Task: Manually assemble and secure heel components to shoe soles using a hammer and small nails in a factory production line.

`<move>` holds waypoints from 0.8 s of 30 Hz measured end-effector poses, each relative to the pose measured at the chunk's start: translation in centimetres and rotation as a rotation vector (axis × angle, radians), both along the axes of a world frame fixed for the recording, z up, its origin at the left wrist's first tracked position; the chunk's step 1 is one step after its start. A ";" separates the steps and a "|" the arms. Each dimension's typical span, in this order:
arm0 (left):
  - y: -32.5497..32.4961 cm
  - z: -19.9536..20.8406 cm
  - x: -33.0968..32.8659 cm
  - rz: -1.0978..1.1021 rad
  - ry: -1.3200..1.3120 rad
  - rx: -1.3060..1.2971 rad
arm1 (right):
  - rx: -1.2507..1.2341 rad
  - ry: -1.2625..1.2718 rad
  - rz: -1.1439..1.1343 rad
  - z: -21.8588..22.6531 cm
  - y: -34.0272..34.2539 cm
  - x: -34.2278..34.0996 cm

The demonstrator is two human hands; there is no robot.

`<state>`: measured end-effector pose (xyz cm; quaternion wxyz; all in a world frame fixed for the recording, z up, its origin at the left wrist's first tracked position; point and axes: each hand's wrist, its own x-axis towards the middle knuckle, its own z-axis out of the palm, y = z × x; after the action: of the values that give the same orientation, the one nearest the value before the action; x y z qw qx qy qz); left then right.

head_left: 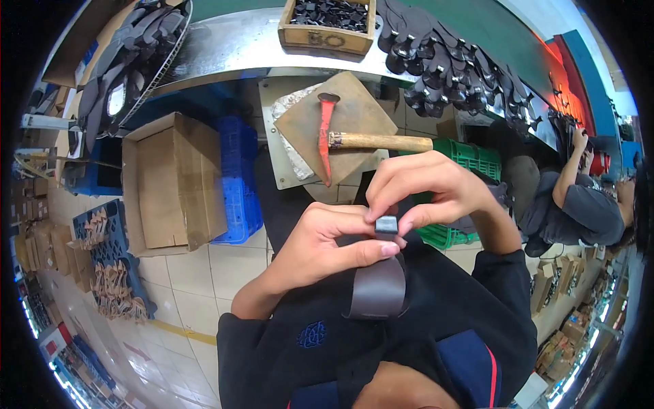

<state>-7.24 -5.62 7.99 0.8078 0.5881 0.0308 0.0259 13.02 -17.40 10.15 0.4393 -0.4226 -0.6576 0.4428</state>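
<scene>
Brown curved piece [379, 290] is being pinched by left hand [334, 240] mid-frame, likely for steadiness; right hand [439, 187] is gripping black block [386, 225].

Brown piece [379, 292] partly behind fingers [361, 253]; wooden box [325, 41] cut at top.

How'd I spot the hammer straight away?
Find the long bench across the top. Just below it in the picture is a square brown board. The hammer lies on that, the only thing there with a red head and wooden handle.
</scene>
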 end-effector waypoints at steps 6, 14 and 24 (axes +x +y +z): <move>-1.5 -0.5 0.8 0.005 0.106 -0.488 | 0.035 0.103 -0.176 -1.1 -0.7 0.2; 3.1 -3.0 1.0 0.261 0.201 -0.135 | -0.081 0.425 -1.261 -8.0 -7.2 3.5; 28.3 -3.9 7.0 1.177 0.083 1.831 | -0.030 0.306 -1.515 -10.5 -11.0 2.4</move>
<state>-0.28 22.70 4.07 -0.0773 0.8604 0.3038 0.4017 15.42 -28.45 -0.38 0.7025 -0.6974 -0.1147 0.0837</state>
